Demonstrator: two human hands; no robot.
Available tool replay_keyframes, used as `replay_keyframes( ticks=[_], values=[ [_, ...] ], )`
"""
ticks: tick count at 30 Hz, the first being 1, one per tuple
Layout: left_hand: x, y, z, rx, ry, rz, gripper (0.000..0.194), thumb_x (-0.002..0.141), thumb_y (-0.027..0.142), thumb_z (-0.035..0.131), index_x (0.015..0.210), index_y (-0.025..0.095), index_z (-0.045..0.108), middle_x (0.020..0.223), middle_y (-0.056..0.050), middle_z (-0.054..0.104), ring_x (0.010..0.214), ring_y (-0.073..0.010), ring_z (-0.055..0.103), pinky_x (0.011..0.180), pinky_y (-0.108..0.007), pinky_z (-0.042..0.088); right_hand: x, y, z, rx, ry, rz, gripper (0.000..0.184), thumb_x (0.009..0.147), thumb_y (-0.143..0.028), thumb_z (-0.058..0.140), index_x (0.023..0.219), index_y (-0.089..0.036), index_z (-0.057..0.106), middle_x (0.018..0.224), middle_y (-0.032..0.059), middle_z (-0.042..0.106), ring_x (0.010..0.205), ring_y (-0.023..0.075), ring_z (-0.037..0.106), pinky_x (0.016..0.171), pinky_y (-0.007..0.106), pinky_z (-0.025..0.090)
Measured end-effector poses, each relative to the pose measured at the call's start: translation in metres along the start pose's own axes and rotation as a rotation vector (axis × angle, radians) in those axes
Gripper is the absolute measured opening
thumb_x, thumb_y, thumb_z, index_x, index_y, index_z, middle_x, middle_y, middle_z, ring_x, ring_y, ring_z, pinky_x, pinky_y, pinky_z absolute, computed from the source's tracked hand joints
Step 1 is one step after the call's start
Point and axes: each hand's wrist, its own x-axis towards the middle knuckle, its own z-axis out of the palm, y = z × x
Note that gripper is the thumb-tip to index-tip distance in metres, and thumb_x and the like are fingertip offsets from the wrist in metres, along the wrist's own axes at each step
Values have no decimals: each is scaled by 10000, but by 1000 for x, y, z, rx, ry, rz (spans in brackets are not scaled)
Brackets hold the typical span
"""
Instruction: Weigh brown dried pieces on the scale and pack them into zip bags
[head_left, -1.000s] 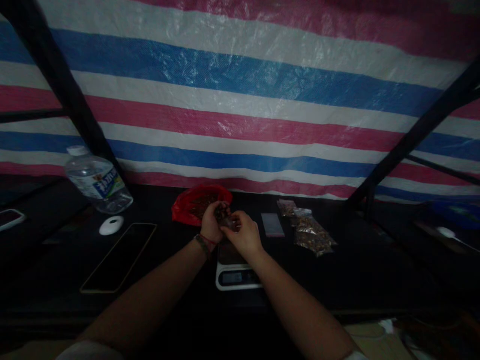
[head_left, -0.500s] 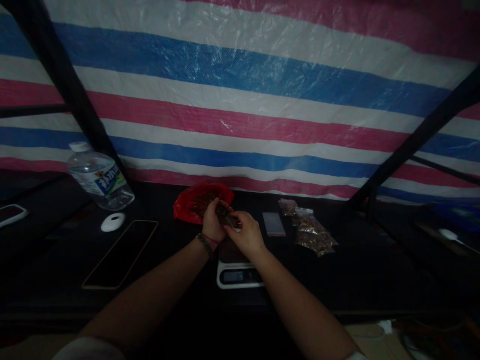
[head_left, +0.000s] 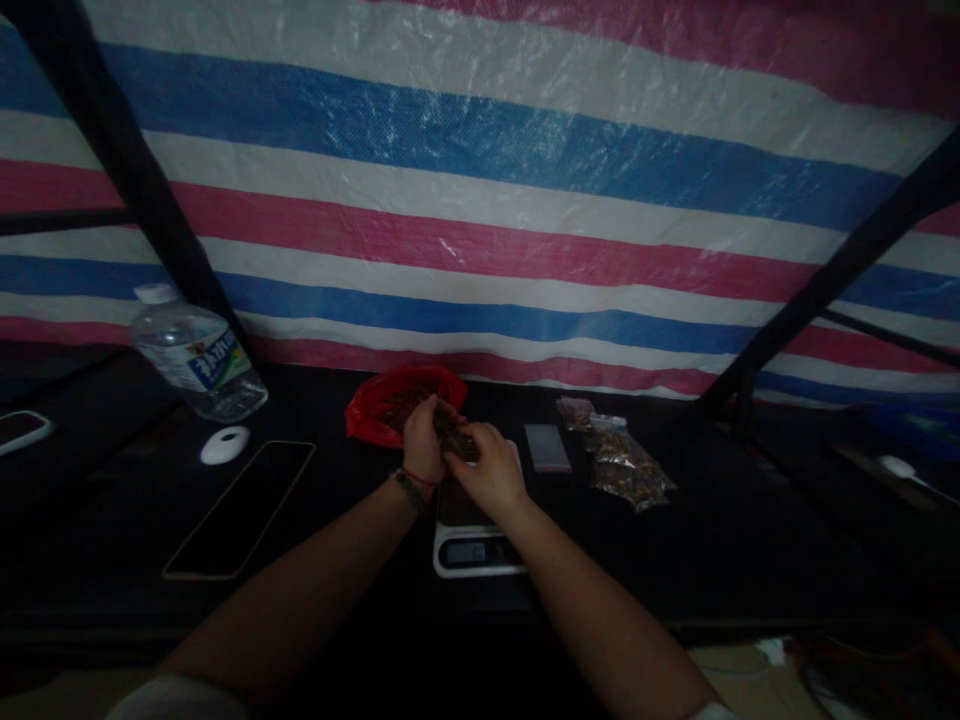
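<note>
Between my two hands is a small clear plastic bag (head_left: 456, 440) with brown bits in it, held above a white digital scale (head_left: 480, 553). My left hand (head_left: 424, 440) closes round its left side, with bracelets at the wrist. The fingers of my right hand (head_left: 491, 470) pinch it from the right. Just behind my left hand sits an open red plastic bag (head_left: 367, 415), filled with similar brown pieces. To the right lies a flat, clear small bag (head_left: 547, 448), and beyond it several filled small bags (head_left: 626, 465) overlap on the black table.
At left stand a large clear bottle (head_left: 199, 355), a white mouse (head_left: 224, 445) and a dark phone (head_left: 240, 510). Another white-edged device (head_left: 26, 430) lies at the far left edge. Black metal posts (head_left: 832, 280) and a striped sheet (head_left: 487, 240) bound the table's back.
My right hand's fingers have shifted slightly on the small bag, and its wrist has edged left. The other things lie as before, apart from a slight camera shift.
</note>
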Motion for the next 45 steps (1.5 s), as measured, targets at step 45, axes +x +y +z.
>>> replay_keyframes(
  ticks=[45],
  values=[
    [26, 5, -20, 250, -250, 240, 466, 899, 454, 346, 967, 130, 674, 966, -93, 704, 898, -200, 646, 861, -336, 479, 51, -8, 11, 33, -157, 54, 308, 688, -145, 614, 990, -175, 666, 972, 65, 692, 902, 196, 636, 824, 301, 484]
  ],
)
